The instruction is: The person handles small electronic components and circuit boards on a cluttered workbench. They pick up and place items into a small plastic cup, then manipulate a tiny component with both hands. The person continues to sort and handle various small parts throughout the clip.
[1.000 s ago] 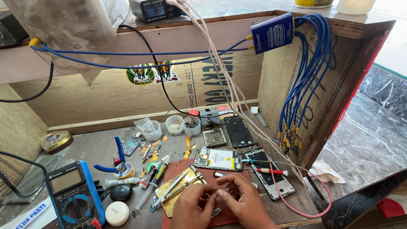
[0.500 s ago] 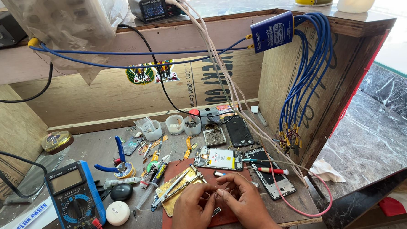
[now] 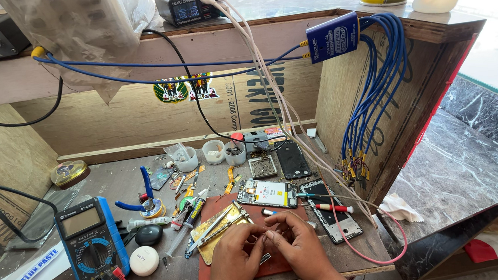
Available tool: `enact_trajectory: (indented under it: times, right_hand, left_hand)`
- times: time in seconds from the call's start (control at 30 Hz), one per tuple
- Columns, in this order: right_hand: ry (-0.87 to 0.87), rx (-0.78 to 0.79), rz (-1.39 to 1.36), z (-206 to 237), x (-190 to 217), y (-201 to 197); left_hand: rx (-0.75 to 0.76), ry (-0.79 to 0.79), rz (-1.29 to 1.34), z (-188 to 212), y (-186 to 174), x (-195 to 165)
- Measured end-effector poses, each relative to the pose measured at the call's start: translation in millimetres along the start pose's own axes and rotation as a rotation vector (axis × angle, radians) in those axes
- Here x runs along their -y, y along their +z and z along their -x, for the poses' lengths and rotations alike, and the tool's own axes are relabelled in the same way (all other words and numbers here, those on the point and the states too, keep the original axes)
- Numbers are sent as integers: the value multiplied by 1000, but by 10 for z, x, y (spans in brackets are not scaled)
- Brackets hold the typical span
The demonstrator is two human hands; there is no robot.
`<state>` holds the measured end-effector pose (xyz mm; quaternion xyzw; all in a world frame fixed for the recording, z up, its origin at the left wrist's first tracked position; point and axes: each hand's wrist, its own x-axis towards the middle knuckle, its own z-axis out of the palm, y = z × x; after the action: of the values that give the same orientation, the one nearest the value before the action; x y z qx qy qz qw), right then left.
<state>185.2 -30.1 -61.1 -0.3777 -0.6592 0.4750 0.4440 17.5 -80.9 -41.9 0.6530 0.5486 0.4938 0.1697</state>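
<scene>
My left hand (image 3: 235, 257) and my right hand (image 3: 294, 245) meet fingertip to fingertip over a reddish-brown work mat (image 3: 221, 273) at the front of the bench. Between the fingers they pinch a small dark part (image 3: 263, 258), mostly hidden. Just left of the hands lies a gold metal plate (image 3: 208, 237) with tweezers (image 3: 219, 222) across it. Beyond the hands sits an opened phone board (image 3: 268, 193), and to the right a phone frame (image 3: 330, 212) with a red-handled screwdriver (image 3: 331, 208) on it.
A blue multimeter (image 3: 90, 242) stands at the front left beside a white round case (image 3: 144, 260). Blue cutters (image 3: 142, 195), small plastic cups (image 3: 213, 151), a dark phone panel (image 3: 293, 159) lie behind. Blue cable bundle (image 3: 370, 95) hangs on the wooden right wall (image 3: 366, 123).
</scene>
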Motion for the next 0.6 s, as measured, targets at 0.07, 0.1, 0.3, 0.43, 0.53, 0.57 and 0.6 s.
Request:
enact_trajectory:
  times: [0.07, 0.1, 0.3, 0.43, 0.53, 0.57, 0.6]
  right_hand:
    - [-9, -5, 15, 2, -9, 2]
    - [-9, -3, 16, 1, -14, 3]
    - [-15, -2, 22, 3, -24, 9]
    - [-10, 5, 8, 4, -23, 9]
    - [-5, 6, 1, 4, -20, 12]
    - [-4, 6, 2, 3, -18, 16]
    - [-5, 6, 0, 4, -17, 18]
  left_hand:
    - [6, -11, 5, 0, -6, -12]
    - [8, -14, -2, -1, -10, -17]
    - [10, -20, -20, -2, -21, -31]
    - [4, -4, -24, 3, -19, -22]
    - [6, -6, -16, 3, -19, -18]
    - [7, -10, -11, 3, -22, -17]
    - [6, -7, -11, 4, -23, -17]
